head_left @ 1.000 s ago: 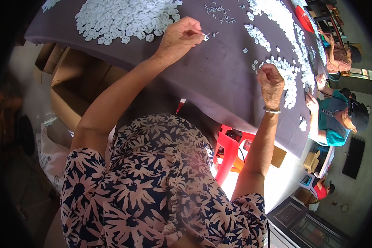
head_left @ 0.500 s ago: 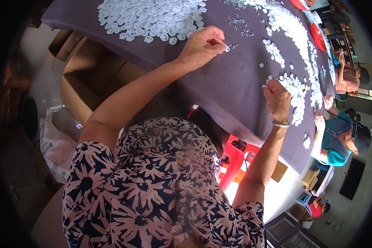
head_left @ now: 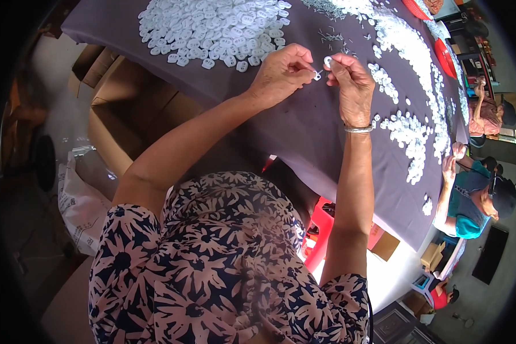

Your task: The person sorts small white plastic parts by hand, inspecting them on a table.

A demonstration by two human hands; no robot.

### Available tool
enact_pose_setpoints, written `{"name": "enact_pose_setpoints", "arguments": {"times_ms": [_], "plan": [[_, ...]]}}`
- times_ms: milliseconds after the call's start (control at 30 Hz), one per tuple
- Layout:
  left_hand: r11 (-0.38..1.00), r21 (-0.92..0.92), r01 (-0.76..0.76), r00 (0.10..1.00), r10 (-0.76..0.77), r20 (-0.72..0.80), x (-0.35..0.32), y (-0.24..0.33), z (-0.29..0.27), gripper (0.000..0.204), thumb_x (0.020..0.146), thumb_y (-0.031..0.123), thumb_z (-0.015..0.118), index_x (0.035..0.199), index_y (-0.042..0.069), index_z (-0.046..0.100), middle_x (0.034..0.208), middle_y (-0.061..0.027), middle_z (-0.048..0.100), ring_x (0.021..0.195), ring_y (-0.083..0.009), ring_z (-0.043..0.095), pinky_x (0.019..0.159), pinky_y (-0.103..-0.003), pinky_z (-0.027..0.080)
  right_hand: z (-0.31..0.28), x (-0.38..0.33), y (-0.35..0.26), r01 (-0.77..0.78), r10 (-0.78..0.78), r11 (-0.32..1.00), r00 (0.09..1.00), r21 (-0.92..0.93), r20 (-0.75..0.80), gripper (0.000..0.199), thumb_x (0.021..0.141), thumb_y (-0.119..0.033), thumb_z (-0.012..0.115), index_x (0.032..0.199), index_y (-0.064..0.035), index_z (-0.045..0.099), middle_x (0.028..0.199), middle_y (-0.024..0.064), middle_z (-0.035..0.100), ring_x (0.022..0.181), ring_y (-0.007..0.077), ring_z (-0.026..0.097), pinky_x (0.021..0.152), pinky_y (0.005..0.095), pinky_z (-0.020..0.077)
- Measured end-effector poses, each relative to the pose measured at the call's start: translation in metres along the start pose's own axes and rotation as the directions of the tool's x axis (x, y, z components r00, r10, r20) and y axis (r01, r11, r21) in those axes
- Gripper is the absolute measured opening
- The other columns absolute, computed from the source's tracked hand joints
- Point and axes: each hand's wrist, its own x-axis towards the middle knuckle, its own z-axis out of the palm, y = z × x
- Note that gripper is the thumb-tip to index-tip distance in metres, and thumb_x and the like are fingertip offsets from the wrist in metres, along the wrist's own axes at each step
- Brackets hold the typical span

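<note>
My left hand (head_left: 281,75) pinches a small white plastic piece (head_left: 317,75) between thumb and fingertips above the dark cloth. Close beside it, my right hand (head_left: 354,92), with a bracelet at the wrist, grips a small round white plastic piece (head_left: 327,61) between thumb and forefinger. The two pieces are only a short gap apart. Beyond my left hand spreads a large heap of flat white plastic pieces with holes (head_left: 212,33). Small thin metal pins (head_left: 331,38) lie scattered past my hands. To the right of my right wrist are loose small white pieces (head_left: 410,137).
A long bank of white pieces (head_left: 410,51) runs along the far right of the cloth-covered table (head_left: 292,129). Red baskets (head_left: 445,59) stand there. A co-worker in teal (head_left: 470,203) sits at the right. An open cardboard box (head_left: 117,123) is below the left edge.
My right hand has moved up and left from the loose pieces, bringing a round white piece beside my left hand. The left hand has hardly moved and still holds its piece.
</note>
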Motion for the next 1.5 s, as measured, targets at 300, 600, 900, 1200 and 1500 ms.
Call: {"name": "enact_pose_setpoints", "arguments": {"times_ms": [300,600,900,1200,1500], "plan": [[0.998,0.06,0.002,0.999,-0.004,0.039,0.0,0.001,-0.003,0.021,0.084,0.004,0.062,0.102,0.004,0.051,0.087,-0.0037,0.062,0.078,-0.0092,0.059,0.066,-0.023,0.049,0.001,-0.004,0.006,0.035,-0.034,0.999,0.999,-0.003,0.014,0.013,0.086,-0.002,0.061,0.098,0.0009,0.065,0.081,0.0043,0.064,0.066,0.0077,0.054,0.06,0.0199,0.0437],[0.997,0.081,0.001,0.999,-0.003,0.034,-0.001,0.001,-0.002,0.022,0.083,0.003,0.062,0.102,0.004,0.052,0.087,-0.0039,0.063,0.079,-0.0085,0.059,0.065,-0.022,0.05,0.002,-0.005,0.005,0.063,-0.063,0.997,0.998,-0.042,0.007,0.012,0.085,0.0,0.061,0.096,0.0007,0.066,0.079,0.0028,0.063,0.065,0.0066,0.051,0.06,0.019,0.0411],[0.993,0.116,0.008,1.0,-0.01,0.02,-0.001,0.001,-0.002,0.022,0.082,0.004,0.063,0.102,0.004,0.053,0.087,-0.0037,0.063,0.079,-0.008,0.059,0.064,-0.023,0.05,0.002,-0.006,0.005,0.08,-0.078,0.991,0.997,-0.104,0.027,0.011,0.084,-0.001,0.062,0.095,-0.0006,0.066,0.08,0.001,0.064,0.066,0.0048,0.051,0.06,0.0183,0.0415],[0.995,0.093,-0.028,1.0,0.026,0.016,0.0,-0.002,-0.003,0.023,0.082,0.003,0.063,0.102,0.004,0.052,0.086,-0.0044,0.063,0.077,-0.0085,0.059,0.063,-0.023,0.05,0.005,-0.009,0.007,0.109,-0.097,0.98,0.993,-0.167,0.074,0.01,0.084,0.0,0.062,0.094,-0.0004,0.065,0.079,-0.0003,0.062,0.065,0.0048,0.052,0.06,0.0182,0.0423],[0.997,0.073,0.008,1.0,-0.007,-0.006,-0.002,0.002,-0.003,0.023,0.082,0.002,0.062,0.102,0.004,0.052,0.085,-0.0043,0.063,0.077,-0.0087,0.06,0.062,-0.023,0.05,0.004,-0.011,0.013,0.145,-0.133,0.986,0.982,-0.084,0.136,0.014,0.082,0.008,0.061,0.093,0.0001,0.062,0.084,0.0002,0.062,0.069,0.0047,0.054,0.064,0.0191,0.0481]]}}
